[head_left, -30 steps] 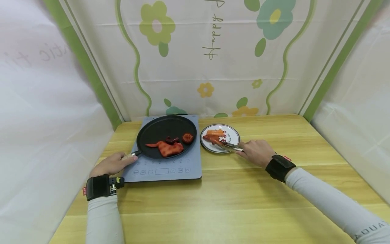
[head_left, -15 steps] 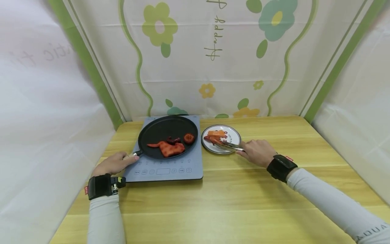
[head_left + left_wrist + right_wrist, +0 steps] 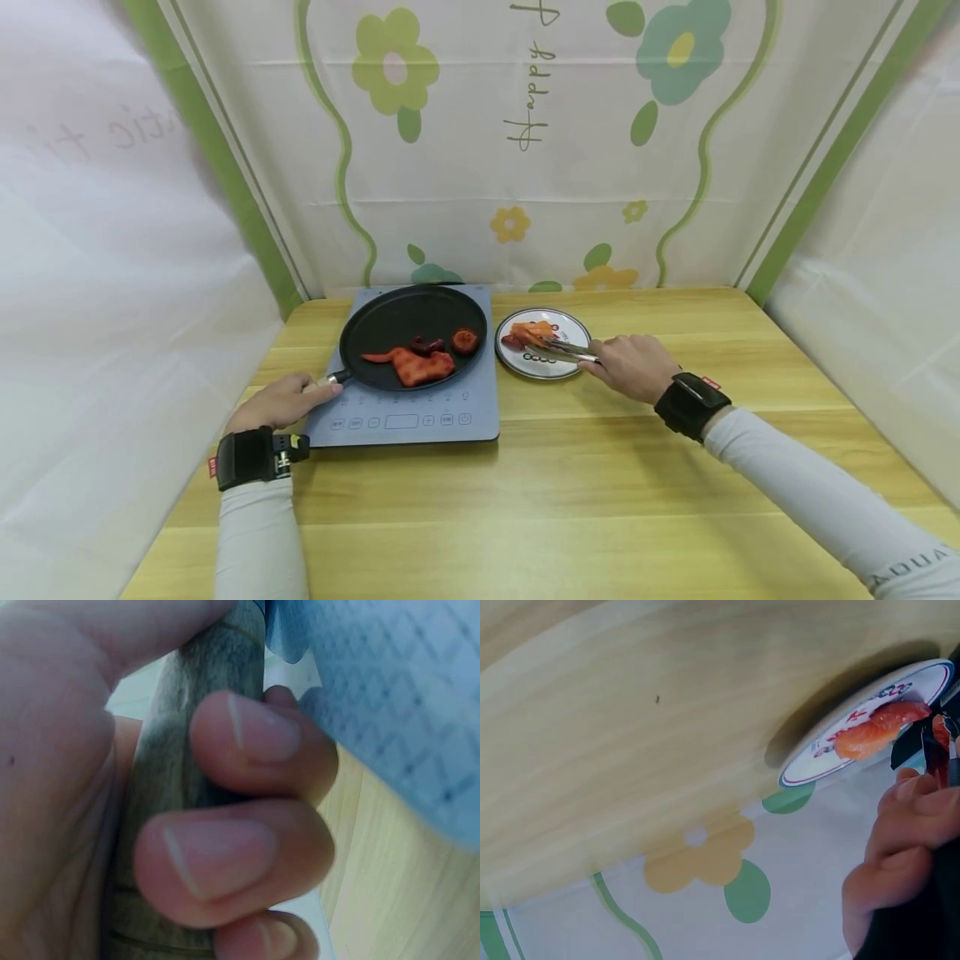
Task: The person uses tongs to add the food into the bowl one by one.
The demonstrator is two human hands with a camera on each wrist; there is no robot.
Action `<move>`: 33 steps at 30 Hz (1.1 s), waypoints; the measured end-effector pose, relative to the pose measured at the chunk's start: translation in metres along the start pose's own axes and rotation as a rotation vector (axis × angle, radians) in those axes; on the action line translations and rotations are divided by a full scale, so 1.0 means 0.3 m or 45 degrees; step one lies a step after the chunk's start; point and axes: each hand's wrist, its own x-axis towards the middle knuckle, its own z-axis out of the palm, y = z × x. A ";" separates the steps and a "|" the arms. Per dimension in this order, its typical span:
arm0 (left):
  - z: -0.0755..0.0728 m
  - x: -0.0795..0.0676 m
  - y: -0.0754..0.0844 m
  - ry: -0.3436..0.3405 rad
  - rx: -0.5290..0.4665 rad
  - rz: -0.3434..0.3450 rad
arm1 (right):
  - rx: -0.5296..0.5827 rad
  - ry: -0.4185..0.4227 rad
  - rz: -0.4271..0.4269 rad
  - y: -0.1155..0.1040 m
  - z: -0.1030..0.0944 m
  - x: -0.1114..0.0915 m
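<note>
My left hand [image 3: 281,402] grips the handle [image 3: 169,772] of a round black frying pan [image 3: 405,312]; in the left wrist view the fingers curl round the wood-look grip. In the pan lie a flat red-brown chicken wing [image 3: 420,367], a small dark curled piece [image 3: 426,344] and a round browned slice [image 3: 464,340]. My right hand [image 3: 633,367] holds metal tongs [image 3: 568,352], their tips low over a white plate [image 3: 525,367], at the orange-red food pieces [image 3: 531,333]. The right wrist view shows these pieces [image 3: 877,733] on the plate, with the tongs partly cut off at the edge.
The pan stands on a grey-blue induction cooktop [image 3: 450,427] with a touch panel along its front. Right beside it is the plate, on the wooden table [image 3: 600,500]. A printed flower curtain [image 3: 450,167] closes off the back, and white cloth hangs at both sides.
The tongs have shifted slightly away from me over the plate, and the red piece at their tips now lies closer against the orange one. My left hand keeps its grip on the handle.
</note>
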 end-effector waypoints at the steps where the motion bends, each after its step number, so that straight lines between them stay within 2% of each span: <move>1: 0.000 0.001 -0.001 0.000 -0.001 0.002 | 0.003 -0.007 0.005 0.000 -0.004 0.002; 9: -0.002 0.001 0.002 -0.019 -0.020 -0.008 | 0.019 0.024 -0.002 0.003 -0.024 0.029; 18: 0.000 0.003 -0.002 -0.008 -0.039 -0.004 | -0.008 0.051 -0.003 -0.014 -0.051 0.087; 33: 0.001 0.008 -0.007 -0.001 -0.009 -0.002 | 0.004 -0.014 0.044 -0.063 -0.080 0.194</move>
